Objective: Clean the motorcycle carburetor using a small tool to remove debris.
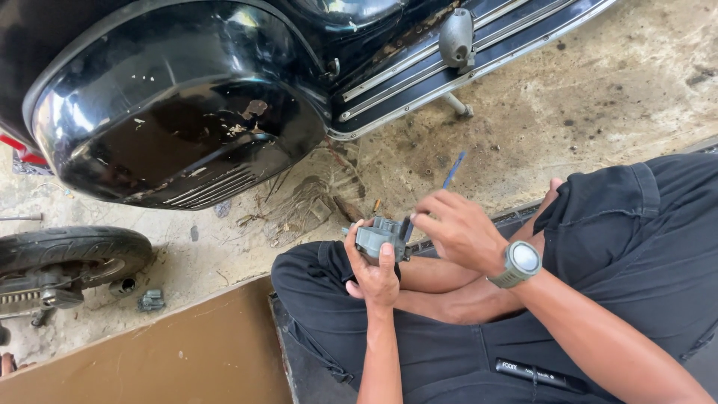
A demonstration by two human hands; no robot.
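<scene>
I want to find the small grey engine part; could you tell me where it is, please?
In the head view, the grey part sits mid-frame in the left hand, above the person's knee, right hand beside it.

Carburettor (380, 238): dull grey cast metal. Scooter panel (179, 127): glossy black paint, chipped. Floor (598, 97): rough, stained concrete. Trousers (636, 232): matt black cloth. Tyre (71, 251): matt rubber.

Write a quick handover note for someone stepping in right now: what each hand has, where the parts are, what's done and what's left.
Left hand: grips the small grey metal part over the lap.
Right hand: holds a blue-handled tool, tip at the part's right side.
Nearby: black scooter ahead; loose wheel and small metal piece on the floor at left.
Done: part is off and in hand.
Left: cannot tell how far the work on it has got.
</scene>
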